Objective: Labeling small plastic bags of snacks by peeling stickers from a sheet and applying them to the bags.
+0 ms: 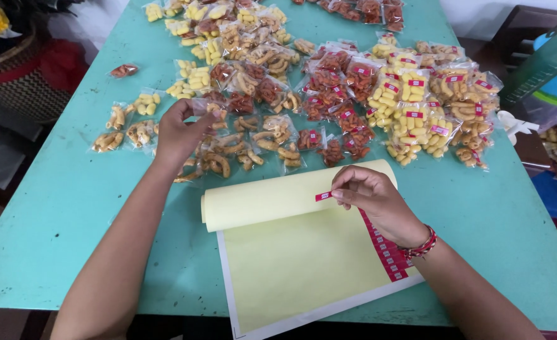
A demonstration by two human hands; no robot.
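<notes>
Yellow backing sheet (291, 264), glossy, top edge curled into a roll, under right hand (370, 198); fingers pinch small red sticker (323, 196), long axis pointing left. Left hand (179, 129), arm stretched forward, pinches clear crinkly snack packet (208, 108) among packets beyond on teal table (58, 208)

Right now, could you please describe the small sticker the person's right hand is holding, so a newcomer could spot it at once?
Start at the turquoise table and find the large pale yellow backing sheet with its top edge curled over. Above that curl, the right hand pinches a small red label in its fingers. Unlike the red labels still in a column along the sheet's right edge, it is lifted free.
</notes>
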